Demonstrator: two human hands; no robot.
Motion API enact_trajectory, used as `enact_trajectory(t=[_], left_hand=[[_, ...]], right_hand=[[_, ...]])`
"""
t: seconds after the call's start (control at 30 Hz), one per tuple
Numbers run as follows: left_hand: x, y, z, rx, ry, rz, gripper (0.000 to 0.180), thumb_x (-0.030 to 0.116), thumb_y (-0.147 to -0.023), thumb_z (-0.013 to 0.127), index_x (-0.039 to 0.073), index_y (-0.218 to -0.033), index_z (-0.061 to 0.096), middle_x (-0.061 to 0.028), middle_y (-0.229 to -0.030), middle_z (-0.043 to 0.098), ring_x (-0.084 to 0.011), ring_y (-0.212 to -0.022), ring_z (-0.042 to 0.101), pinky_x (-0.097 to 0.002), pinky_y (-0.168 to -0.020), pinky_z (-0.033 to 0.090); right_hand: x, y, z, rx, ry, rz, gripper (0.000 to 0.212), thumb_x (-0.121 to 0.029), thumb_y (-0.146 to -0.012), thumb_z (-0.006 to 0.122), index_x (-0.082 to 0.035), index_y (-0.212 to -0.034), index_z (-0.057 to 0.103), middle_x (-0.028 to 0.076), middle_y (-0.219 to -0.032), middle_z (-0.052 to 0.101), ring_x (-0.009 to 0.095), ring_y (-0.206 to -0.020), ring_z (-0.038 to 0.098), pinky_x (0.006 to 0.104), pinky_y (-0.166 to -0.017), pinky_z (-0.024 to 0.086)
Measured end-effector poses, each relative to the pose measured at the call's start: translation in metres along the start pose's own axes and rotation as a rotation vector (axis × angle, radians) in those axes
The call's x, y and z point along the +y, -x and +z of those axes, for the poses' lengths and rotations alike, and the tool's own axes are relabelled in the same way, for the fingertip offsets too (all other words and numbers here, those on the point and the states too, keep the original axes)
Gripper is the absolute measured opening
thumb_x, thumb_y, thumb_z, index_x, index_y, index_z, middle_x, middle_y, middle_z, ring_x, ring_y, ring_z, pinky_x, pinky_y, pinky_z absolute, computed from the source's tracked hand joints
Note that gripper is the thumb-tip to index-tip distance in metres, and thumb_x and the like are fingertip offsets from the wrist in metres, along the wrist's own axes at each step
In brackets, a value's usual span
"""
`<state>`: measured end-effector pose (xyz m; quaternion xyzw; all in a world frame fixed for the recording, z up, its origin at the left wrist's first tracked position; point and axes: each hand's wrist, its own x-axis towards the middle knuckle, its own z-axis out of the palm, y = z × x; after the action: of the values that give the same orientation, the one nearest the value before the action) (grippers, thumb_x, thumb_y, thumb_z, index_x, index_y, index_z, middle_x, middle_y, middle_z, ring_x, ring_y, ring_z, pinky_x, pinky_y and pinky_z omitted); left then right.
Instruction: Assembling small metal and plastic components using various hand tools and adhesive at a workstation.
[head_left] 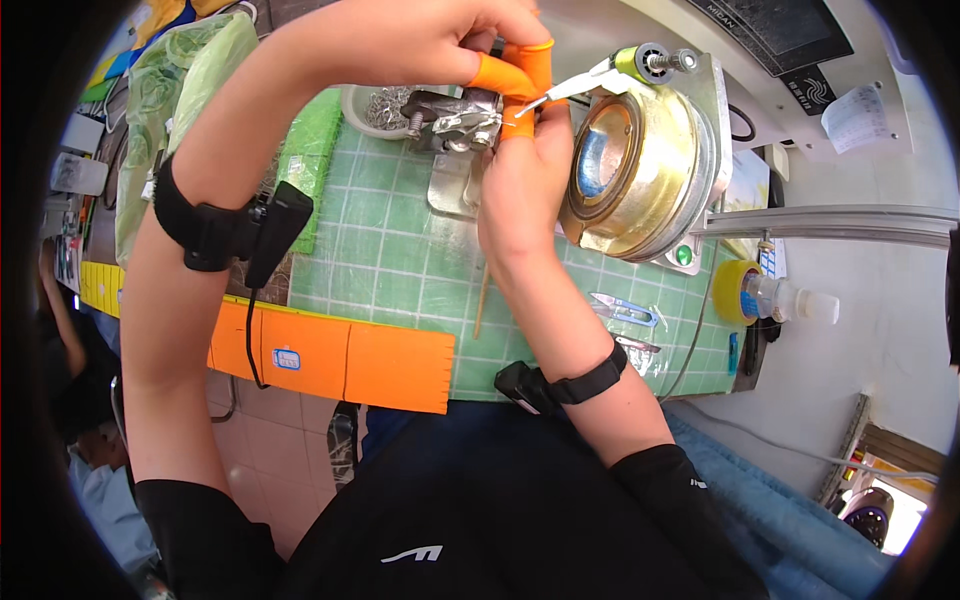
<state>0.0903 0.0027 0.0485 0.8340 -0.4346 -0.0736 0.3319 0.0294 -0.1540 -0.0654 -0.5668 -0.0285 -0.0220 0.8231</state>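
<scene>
Along the desk's (370, 270) near edge, at left, I see an orange strip (385, 362) with a blue-and-white label (286, 358). Toward the far edge, a white bowl (354, 112) holds small metal bits (388, 104). The left hand (445, 38) curls beyond a metal clamp (458, 128), orange-capped fingers (500, 76) bent close to the right hand's (527, 190); what they pinch I can't tell. Then a brass-coloured drum (655, 170); rightmost, a written-on paper (858, 120).

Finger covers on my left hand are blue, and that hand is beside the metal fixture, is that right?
The colour is wrong: the head view shows orange finger covers on your left hand, which is beside the metal fixture.
</scene>
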Motion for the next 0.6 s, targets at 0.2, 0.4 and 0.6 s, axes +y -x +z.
enact_trajectory(t=[0.2, 0.4, 0.6], left_hand=[[0.094, 0.053, 0.043, 0.440, -0.525, -0.031, 0.019, 0.009, -0.078, 0.073, -0.002, -0.092, 0.067, -0.0145, -0.112, 0.068, -0.0360, -0.089, 0.063, -0.0398, -0.075, 0.052], [0.128, 0.099, 0.166, 0.491, -0.067, -0.127, 0.017, 0.005, -0.077, 0.074, 0.001, -0.093, 0.072, -0.0118, -0.111, 0.071, -0.0279, -0.077, 0.061, -0.0377, -0.068, 0.048], [0.120, 0.088, 0.196, 0.792, 0.221, -0.280, 0.018, -0.001, -0.083, 0.075, 0.000, -0.101, 0.073, -0.0139, -0.109, 0.071, -0.0282, -0.087, 0.067, -0.0337, -0.073, 0.054]], right_hand=[[-0.040, 0.068, -0.041, -0.171, 0.105, 0.300, 0.019, -0.024, -0.109, 0.054, -0.008, -0.117, 0.048, 0.001, -0.102, 0.047, 0.004, -0.077, 0.047, 0.0221, -0.060, 0.036], [-0.075, 0.101, -0.087, -0.805, 1.088, -0.014, 0.046, 0.007, -0.080, 0.066, -0.004, -0.124, 0.059, 0.020, -0.112, 0.050, 0.041, -0.092, 0.060, 0.0465, -0.078, 0.054], [-0.054, 0.097, -0.095, -0.845, 1.119, -0.194, 0.037, 0.007, -0.080, 0.065, -0.001, -0.116, 0.061, 0.018, -0.107, 0.053, 0.040, -0.100, 0.059, 0.0465, -0.084, 0.052]])
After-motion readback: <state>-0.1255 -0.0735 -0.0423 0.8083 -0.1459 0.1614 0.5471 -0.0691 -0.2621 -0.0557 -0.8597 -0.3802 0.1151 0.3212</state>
